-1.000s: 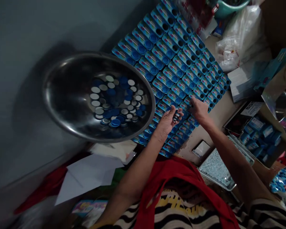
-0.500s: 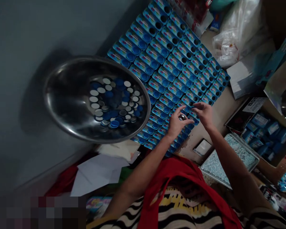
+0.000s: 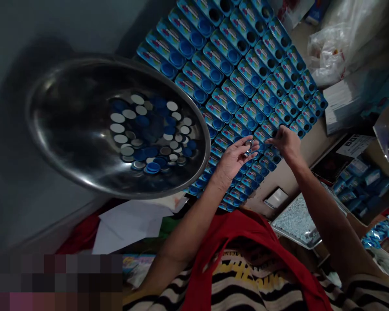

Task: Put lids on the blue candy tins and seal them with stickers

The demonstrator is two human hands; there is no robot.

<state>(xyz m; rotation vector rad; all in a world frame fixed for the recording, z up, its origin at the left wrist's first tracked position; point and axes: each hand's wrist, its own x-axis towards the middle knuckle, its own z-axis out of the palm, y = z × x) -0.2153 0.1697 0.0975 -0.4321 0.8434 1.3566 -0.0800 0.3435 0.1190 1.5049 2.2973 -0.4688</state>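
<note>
Steel bowl [image 3: 61, 157]: L side of frame, approx. mid-ht, shiny rim; its R edge overlaps the cases from this angle.
White discs [image 3: 118, 128] + blue discs [image 3: 151, 151]: loose in bowl, mostly in its R half, some overlapping.
Red cloth [image 3: 81, 237]: lower L, partly hidden by paper.
White paper [image 3: 126, 229]: just below bowl in frame, lower L of ctr.
Blue cases [image 3: 234, 93]: many, in slanted rows, from top ctr down to approx. ctr; printed pic on each, round spot at one end. Toward upper R, mostly dark holes [image 3: 241, 46]; further L & lower, blue rounds [image 3: 227, 116] there instead.
L hand [image 3: 234, 159]: ctr of frame, over the cases; fingers curled, clamped on a few small discs [image 3: 249, 147].
Red apron [image 3: 243, 226]: bottom ctr, over striped top [image 3: 256, 291].
White card [image 3: 276, 198]: dark-edged, R of ctr, below R hand in frame.
R hand [image 3: 288, 142]: near L hand, well clear of touching it; fingertips point down-L at a case. Can't tell if they're together on a disc or apart.
Tray [image 3: 291, 237]: lower R, filled w/ pale blue pellets [image 3: 293, 218].
Clear plastic bags [image 3: 327, 56]: upper R, crumpled.
Carton [image 3: 384, 203]: R side, lower half, open, holds blue packets [image 3: 359, 172].
</note>
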